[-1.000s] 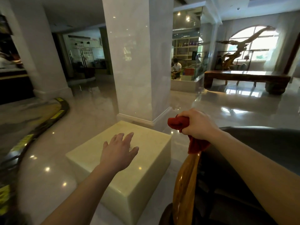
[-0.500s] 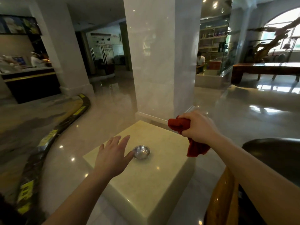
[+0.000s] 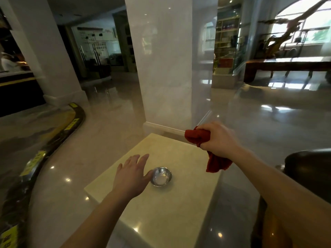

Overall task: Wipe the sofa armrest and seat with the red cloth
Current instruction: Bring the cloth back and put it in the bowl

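Right hand (image 3: pixel 217 138) clenched on red cloth (image 3: pixel 198 136), held above pale stone block (image 3: pixel 170 221); left hand (image 3: pixel 131 176) spread, empty, thumb at small metal bowl (image 3: pixel 161 176). Sofa (image 3: pixel 309 169) at right edge, apart from cloth; swing cloth back onto armrest, press flat

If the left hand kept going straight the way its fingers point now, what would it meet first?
Probably nothing at once. The open left hand points away over the cream stone block, fingers towards its far edge. The small shiny metal bowl sits beside the thumb, off that line. Height above the block is unclear.
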